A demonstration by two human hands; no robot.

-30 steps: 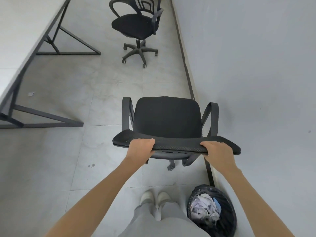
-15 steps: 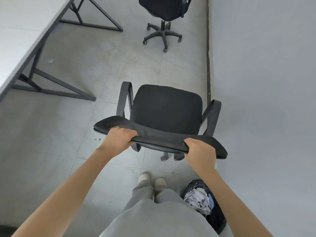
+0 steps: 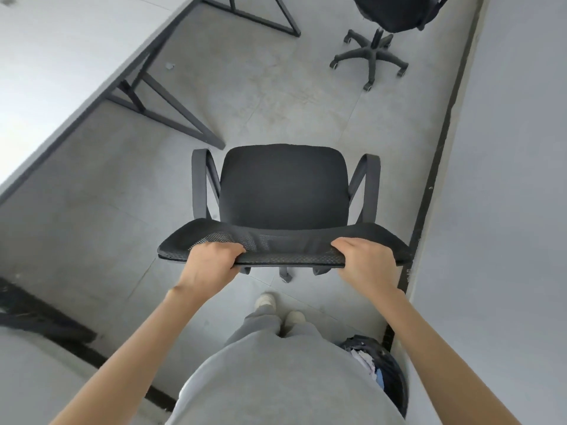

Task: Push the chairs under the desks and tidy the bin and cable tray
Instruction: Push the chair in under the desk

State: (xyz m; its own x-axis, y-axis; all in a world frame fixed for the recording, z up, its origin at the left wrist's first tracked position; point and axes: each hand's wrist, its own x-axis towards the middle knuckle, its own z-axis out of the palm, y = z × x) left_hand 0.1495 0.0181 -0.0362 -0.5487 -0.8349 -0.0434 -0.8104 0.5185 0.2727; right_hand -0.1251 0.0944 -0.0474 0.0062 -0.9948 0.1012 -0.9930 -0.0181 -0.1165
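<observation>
A black mesh office chair [image 3: 283,185] with armrests stands on the floor right in front of me, its seat facing away. My left hand [image 3: 211,265] grips the top edge of its backrest on the left side. My right hand [image 3: 366,265] grips the same edge on the right. A second black chair [image 3: 372,53] stands farther off near the wall, only its base and seat underside showing. A black bin [image 3: 389,372] with crumpled paper in it sits by the wall at my right foot, partly hidden by my body. No cable tray is in view.
A white desk [image 3: 61,72] with black metal legs [image 3: 171,108] runs along the left. Another desk corner [image 3: 36,378] lies at the lower left. A grey wall [image 3: 506,179] with a dark skirting strip bounds the right side. Grey tiled floor lies between.
The view has swung left and the desk now looms larger on the left. The chair in my hands has turned and moved slightly toward the desk side; the bin has slipped further behind me.
</observation>
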